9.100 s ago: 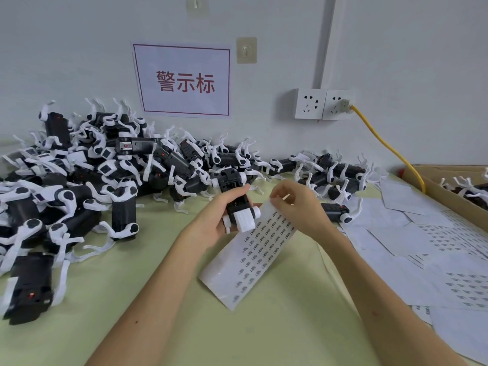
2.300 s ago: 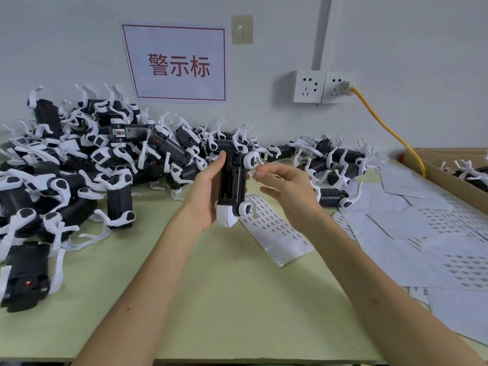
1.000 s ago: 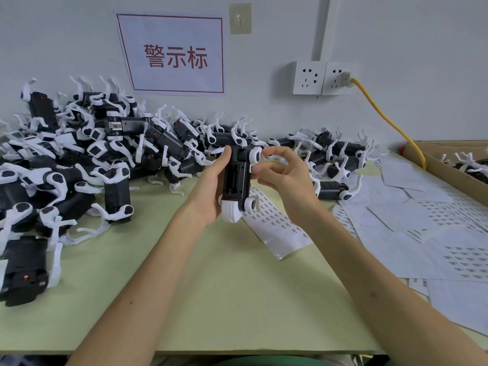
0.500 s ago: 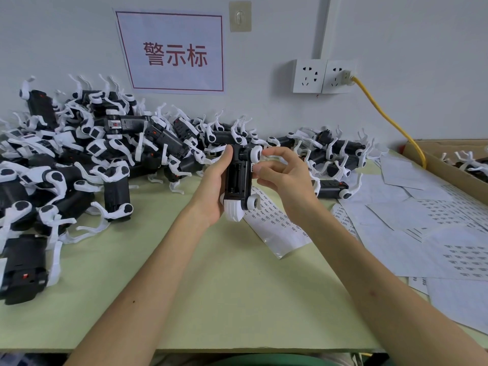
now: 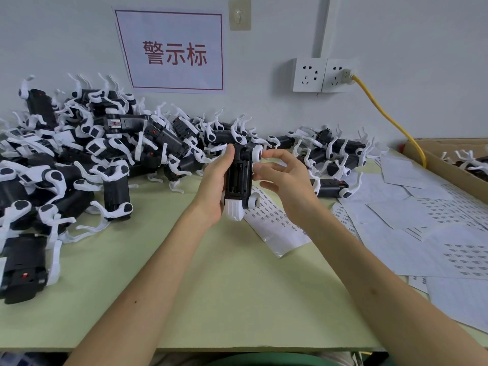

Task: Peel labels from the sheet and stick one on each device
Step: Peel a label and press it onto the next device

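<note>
Left hand (image 5: 215, 186) grips the device (image 5: 239, 178): thumb along its left edge, other fingers behind it. The device is held upright just above the table (image 5: 224, 286), black ribbed underside toward the camera, white end down. Right hand (image 5: 284, 184) is against the device's right side, with fingertips (image 5: 266, 154) touching near the upper white round part. The fingers are bent, but I cannot tell if they pinch a label or only press. The label sheet (image 5: 277, 225) lies flat on the table below the hands, its near corner free and its top end covered by them.

Risks, as a judgement:
- A label this small could go on crooked or creased if the right fingers slide while pressing.
- It could stick to a fingertip and lift off when the hand pulls away.
- The spot is close to the white round part, so the label may land on the wrong surface.
- The left hand's grip is one-sided, so a hard push from the right could twist the device.
- The pile of devices (image 5: 105, 149) sits close behind, so a finished unit put back there could get mixed with undone ones.

Hard to see:
- The label itself does not show, so placement is unconfirmed.
- The print on the sheet is too small to read.
- The left hand's fingers are hidden behind the device.
- The loose sheets (image 5: 422, 220) on the right run out of frame, and the cardboard box (image 5: 433, 159) is cut off with its contents barely visible.
- It is not clear which units in the pile already carry labels.
</note>
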